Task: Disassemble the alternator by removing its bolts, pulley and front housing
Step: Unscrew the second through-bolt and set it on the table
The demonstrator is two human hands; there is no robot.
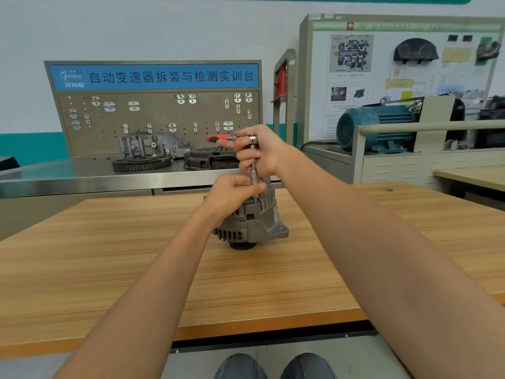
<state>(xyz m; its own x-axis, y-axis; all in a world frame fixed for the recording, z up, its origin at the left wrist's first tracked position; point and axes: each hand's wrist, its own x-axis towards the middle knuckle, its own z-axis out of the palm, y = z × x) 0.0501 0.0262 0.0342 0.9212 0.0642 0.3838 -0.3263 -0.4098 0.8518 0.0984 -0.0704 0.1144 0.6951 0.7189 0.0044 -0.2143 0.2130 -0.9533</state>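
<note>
Both hands work over the alternator [250,217], standing pulley-down mid-table [82,255]. Right hand [261,151] grips a red-handled ratchet [235,139], handle toward nine o'clock; left hand [236,194] pinches its upright extension bar [254,170].

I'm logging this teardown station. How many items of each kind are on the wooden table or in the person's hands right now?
Alternator, standing pulley-down on the wooden table: 1
Red-handled ratchet with extension, gripped by the right hand, its lower end pinched by the left hand: 1
Total: 2
</note>
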